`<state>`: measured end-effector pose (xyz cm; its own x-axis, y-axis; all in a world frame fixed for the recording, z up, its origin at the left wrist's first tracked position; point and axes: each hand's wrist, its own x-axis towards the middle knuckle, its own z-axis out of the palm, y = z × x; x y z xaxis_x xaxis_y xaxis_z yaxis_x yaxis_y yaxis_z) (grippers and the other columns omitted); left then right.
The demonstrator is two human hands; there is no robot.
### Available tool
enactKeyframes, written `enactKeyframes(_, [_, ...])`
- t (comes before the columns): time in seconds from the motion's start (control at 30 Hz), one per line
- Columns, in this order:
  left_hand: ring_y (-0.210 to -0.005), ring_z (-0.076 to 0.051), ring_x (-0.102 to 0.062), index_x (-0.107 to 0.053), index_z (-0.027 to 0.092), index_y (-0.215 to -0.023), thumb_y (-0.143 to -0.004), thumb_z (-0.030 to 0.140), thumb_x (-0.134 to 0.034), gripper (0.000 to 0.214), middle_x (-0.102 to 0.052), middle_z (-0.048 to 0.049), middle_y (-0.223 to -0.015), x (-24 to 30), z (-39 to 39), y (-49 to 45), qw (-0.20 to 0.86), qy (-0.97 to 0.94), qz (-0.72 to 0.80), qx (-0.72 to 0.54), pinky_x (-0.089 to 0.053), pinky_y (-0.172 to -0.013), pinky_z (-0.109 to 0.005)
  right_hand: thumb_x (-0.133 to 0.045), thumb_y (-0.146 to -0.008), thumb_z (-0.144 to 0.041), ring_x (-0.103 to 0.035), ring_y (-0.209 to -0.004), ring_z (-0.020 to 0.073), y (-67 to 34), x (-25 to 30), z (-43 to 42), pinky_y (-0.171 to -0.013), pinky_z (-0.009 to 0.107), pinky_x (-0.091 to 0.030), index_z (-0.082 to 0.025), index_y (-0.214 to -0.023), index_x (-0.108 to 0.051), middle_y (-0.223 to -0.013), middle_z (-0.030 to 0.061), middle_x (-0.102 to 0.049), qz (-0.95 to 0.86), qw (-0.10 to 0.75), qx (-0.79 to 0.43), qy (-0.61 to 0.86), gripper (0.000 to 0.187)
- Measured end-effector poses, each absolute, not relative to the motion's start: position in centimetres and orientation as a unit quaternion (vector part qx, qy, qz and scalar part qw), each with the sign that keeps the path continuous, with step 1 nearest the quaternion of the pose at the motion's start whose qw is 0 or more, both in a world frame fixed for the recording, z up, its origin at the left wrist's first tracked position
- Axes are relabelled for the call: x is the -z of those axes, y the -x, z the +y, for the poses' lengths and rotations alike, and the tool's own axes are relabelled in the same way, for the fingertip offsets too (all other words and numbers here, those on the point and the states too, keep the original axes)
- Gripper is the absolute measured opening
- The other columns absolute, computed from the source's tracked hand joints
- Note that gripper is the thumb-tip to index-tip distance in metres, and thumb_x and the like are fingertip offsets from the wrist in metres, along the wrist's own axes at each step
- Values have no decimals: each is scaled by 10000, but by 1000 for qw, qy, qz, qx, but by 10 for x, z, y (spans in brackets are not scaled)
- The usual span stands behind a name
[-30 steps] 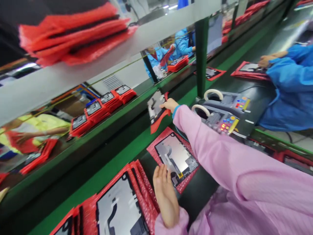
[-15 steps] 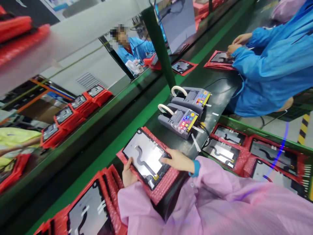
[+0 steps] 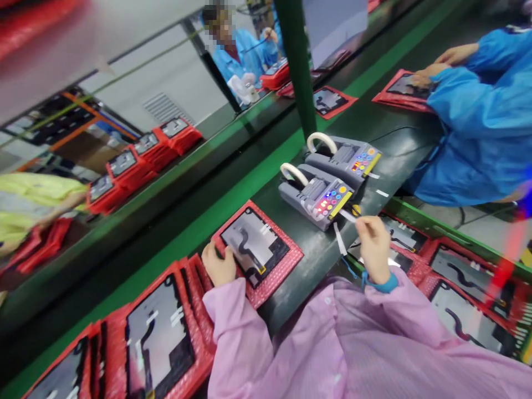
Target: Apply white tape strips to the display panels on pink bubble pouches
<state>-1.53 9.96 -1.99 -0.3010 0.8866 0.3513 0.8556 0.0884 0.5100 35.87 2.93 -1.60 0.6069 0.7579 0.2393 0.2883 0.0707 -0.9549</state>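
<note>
A flat display panel (image 3: 247,238) with a silver back and a black ribbon cable lies on a red bubble-wrap pouch (image 3: 285,265) on the dark bench. My left hand (image 3: 219,267) holds the left edge of panel and pouch, thumb on top. My right hand (image 3: 374,249) is closed in a pinch on a short white tape strip (image 3: 348,215) at the mouth of the nearer tape dispenser (image 3: 316,194). This grey dispenser has lit, coloured buttons. A second tape dispenser (image 3: 343,158) stands right behind it.
Stacked panels in red wrap (image 3: 160,327) stand at my lower left. A green-edged crate (image 3: 440,230) at my right holds more wrapped panels. A green post (image 3: 296,66) rises behind the dispensers. A co-worker in blue (image 3: 486,111) handles a panel at the far right.
The panel has come down onto the bench. My right hand has let go of it and moved right to the dispenser's tape. My left hand stays at the panel's left edge.
</note>
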Motion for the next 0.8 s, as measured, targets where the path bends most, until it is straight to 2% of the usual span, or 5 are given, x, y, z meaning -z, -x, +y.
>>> enactKeyframes(0.1, [-1215,-328,-530,-636,75,-1191,-886,317,-556,398,-606,-179,-1194,31,59,-7,3,-581,753,-308,-404,-1098,-508,-533,-922,-334,-572,-845,266,-352,-29,9,-776,443,-455,-306,-813,-576,-853,58,-572,-496,609,-97,612,120])
enactKeyframes(0.27, [-1134,-343,-519,-668,150,-1221,-924,325,-539,368,-565,-197,-1238,51,32,-52,7,-601,762,-243,-457,-989,-516,-539,-921,-299,-587,-925,240,-283,-94,77,-816,403,-468,-278,-829,-603,-1000,79,-601,-816,389,-269,332,114])
enactKeyframes(0.37, [-1157,-346,-494,-635,157,-1288,-941,312,-515,399,-524,-203,-1313,57,30,-60,8,-587,773,-242,-458,-983,-519,-561,-889,-300,-551,-918,226,-194,-82,159,-873,386,-444,-218,-729,-613,-936,80,-586,-907,209,-314,189,187])
enactKeyframes(0.53, [-1231,-380,-436,-644,164,-1288,-927,299,-537,401,-430,-216,-1404,60,29,-59,12,-566,780,-266,-426,-1028,-562,-667,-776,-214,-500,-791,163,-95,-31,244,-811,301,-387,-189,-626,-644,-717,8,-571,-932,-38,-339,124,154])
enactKeyframes(0.8, [-1232,-355,-443,-658,186,-1280,-915,320,-571,398,-442,-181,-1422,63,29,-57,-5,-568,783,-256,-449,-1020,-536,-681,-804,-324,-492,-839,154,-69,-2,273,-815,275,-359,-174,-740,-721,-810,17,-587,-920,-133,-367,19,168])
